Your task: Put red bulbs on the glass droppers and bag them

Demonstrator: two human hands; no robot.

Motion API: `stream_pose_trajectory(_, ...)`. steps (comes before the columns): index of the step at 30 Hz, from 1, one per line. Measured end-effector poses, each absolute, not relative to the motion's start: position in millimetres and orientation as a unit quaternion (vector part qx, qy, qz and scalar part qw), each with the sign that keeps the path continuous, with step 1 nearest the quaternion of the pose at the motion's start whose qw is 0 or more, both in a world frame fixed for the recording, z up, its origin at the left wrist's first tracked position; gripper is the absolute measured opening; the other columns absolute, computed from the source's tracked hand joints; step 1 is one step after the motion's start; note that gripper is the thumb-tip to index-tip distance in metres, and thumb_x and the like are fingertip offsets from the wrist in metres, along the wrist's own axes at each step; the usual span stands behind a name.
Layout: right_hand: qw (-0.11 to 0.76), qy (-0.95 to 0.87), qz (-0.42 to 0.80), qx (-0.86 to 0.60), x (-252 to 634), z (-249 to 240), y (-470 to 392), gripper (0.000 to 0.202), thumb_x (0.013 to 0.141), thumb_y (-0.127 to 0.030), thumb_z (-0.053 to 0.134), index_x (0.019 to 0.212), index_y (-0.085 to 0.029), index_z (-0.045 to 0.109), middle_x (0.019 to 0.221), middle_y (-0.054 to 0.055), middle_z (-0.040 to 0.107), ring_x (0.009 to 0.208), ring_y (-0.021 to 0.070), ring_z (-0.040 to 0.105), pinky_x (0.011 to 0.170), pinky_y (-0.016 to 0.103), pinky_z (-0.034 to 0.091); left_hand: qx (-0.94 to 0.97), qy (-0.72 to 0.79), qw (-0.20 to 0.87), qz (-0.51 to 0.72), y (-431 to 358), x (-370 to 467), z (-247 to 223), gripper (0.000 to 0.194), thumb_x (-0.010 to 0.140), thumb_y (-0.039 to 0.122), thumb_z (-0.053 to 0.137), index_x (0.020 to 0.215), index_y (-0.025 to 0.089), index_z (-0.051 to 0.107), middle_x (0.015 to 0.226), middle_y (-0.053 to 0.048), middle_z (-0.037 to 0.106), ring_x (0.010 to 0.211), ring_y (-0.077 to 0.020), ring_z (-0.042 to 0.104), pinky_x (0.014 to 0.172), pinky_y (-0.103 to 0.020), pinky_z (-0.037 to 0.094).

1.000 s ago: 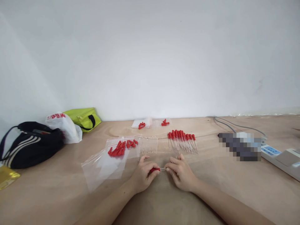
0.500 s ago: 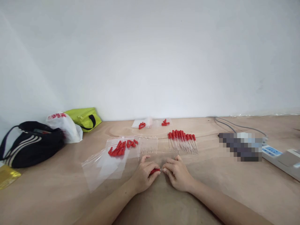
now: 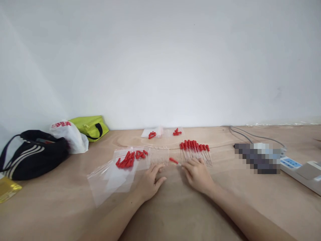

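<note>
My right hand (image 3: 198, 174) pinches a thin clear dropper by its tube; its red bulb (image 3: 173, 160) points up and to the left. My left hand (image 3: 151, 182) has its thumb and fingers apart with nothing between them, just below a row of clear glass tubes (image 3: 159, 155). Beyond my right hand lies a row of droppers with red bulbs (image 3: 193, 145), side by side. Left of the clear tubes, loose red bulbs (image 3: 126, 160) rest on clear plastic bags (image 3: 110, 177).
More red bulbs (image 3: 151, 135) lie on bags near the wall. At the left are a black bag (image 3: 35, 157), a white plastic bag (image 3: 69, 137) and a green bag (image 3: 90, 125). On the right are a blurred dark object (image 3: 258, 159), a power strip (image 3: 291, 163) and cables.
My left hand has let go of the red bulb and opened, moving slightly left. My right hand has moved right and away from me, carrying the dropper.
</note>
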State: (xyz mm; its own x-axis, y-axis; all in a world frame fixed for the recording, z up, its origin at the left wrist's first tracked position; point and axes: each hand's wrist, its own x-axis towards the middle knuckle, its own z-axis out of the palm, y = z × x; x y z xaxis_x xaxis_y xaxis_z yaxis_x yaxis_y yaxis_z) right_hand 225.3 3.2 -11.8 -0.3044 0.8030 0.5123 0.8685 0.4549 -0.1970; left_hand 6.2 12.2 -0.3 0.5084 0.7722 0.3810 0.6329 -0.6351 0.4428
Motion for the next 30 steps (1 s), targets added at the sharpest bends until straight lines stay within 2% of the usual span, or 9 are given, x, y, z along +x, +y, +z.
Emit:
stream_pose_trajectory(4, 0.351, -0.651, -0.022, -0.673, 237.6, -9.6, 30.9, 0.025, 0.082, -0.026, 0.039, 0.095, -0.018, 0.059, 0.079, 0.005, 0.064, 0.080, 0.0189, 0.054, 0.075, 0.033, 0.025, 0.865, 0.413, 0.165, 0.233, 10.4, 9.4, 6.6, 0.011, 0.078, 0.017, 0.049, 0.084, 0.020, 0.057, 0.079, 0.000, 0.060, 0.070, -0.0140, 0.058, 0.067, -0.026, 0.046)
stream_pose_trajectory(9, 0.318, -0.547, 0.014, -0.774, 241.9, -3.8, 60.5, 0.026, 0.079, -0.023, 0.040, 0.099, -0.018, 0.056, 0.085, 0.006, 0.065, 0.085, 0.0213, 0.056, 0.079, 0.036, 0.025, 0.868, 0.406, 0.165, 0.232, 9.8, 10.2, 10.8, 0.011, 0.077, 0.016, 0.049, 0.083, 0.020, 0.058, 0.078, -0.001, 0.059, 0.069, -0.0140, 0.057, 0.065, -0.026, 0.045)
stream_pose_trajectory(12, 0.291, -0.547, 0.009, -0.785, 243.9, -6.8, 66.4, 0.024, 0.078, -0.024, 0.042, 0.096, -0.018, 0.057, 0.088, 0.008, 0.065, 0.087, 0.0230, 0.055, 0.078, 0.037, 0.025, 0.867, 0.408, 0.167, 0.232, 9.9, 9.4, 11.4, 0.011, 0.077, 0.016, 0.049, 0.083, 0.020, 0.058, 0.077, 0.000, 0.059, 0.068, -0.0137, 0.057, 0.064, -0.025, 0.045)
stream_pose_trajectory(15, 0.299, -0.565, -0.022, -0.769, 243.0, -10.6, 63.7, 0.022, 0.078, -0.027, 0.043, 0.093, -0.018, 0.058, 0.091, 0.008, 0.065, 0.090, 0.0238, 0.054, 0.078, 0.037, 0.025, 0.866, 0.412, 0.171, 0.226, 9.7, 9.2, 12.1, 0.011, 0.078, 0.017, 0.049, 0.083, 0.020, 0.058, 0.078, 0.000, 0.059, 0.069, -0.0138, 0.057, 0.065, -0.025, 0.045)
stream_pose_trajectory(20, 0.298, -0.634, -0.024, -0.714, 214.1, -9.3, 55.4, 0.020, 0.079, -0.030, 0.043, 0.084, -0.019, 0.059, 0.082, 0.005, 0.066, 0.084, 0.0218, 0.055, 0.078, 0.036, 0.024, 0.874, 0.401, 0.157, 0.224, 8.3, 11.0, 7.2, 0.010, 0.078, 0.019, 0.050, 0.085, 0.020, 0.058, 0.080, 0.000, 0.058, 0.071, -0.0144, 0.057, 0.065, -0.026, 0.045)
stream_pose_trajectory(23, 0.276, -0.643, 0.033, -0.714, 183.6, -6.0, 57.8, 0.024, 0.078, -0.034, 0.045, 0.091, -0.017, 0.058, 0.081, 0.007, 0.066, 0.084, 0.0228, 0.057, 0.077, 0.036, 0.025, 0.871, 0.415, 0.088, 0.246, 14.1, 7.1, 2.9, 0.009, 0.078, 0.025, 0.052, 0.083, 0.020, 0.058, 0.085, -0.002, 0.058, 0.073, -0.0158, 0.056, 0.066, -0.027, 0.044)
stream_pose_trajectory(26, 0.255, -0.627, 0.074, -0.732, 158.1, -2.9, 63.5, 0.031, 0.077, -0.034, 0.046, 0.099, -0.015, 0.055, 0.086, 0.011, 0.065, 0.087, 0.0248, 0.057, 0.077, 0.037, 0.027, 0.818, 0.506, -0.068, 0.267, 30.2, -9.4, 4.2, 0.014, 0.080, 0.027, 0.050, 0.076, 0.018, 0.059, 0.083, -0.005, 0.058, 0.078, -0.0213, 0.055, 0.070, -0.033, 0.041)
stream_pose_trajectory(30, 0.232, -0.621, 0.091, -0.743, 143.2, 0.4, 65.8, 0.032, 0.077, -0.029, 0.044, 0.104, -0.012, 0.053, 0.087, 0.014, 0.065, 0.088, 0.0261, 0.058, 0.079, 0.040, 0.028, 0.722, 0.628, -0.204, 0.208, 55.0, -41.2, 8.5, 0.015, 0.079, 0.028, 0.052, 0.084, 0.018, 0.061, 0.089, -0.009, 0.059, 0.083, -0.0268, 0.053, 0.069, -0.037, 0.037)
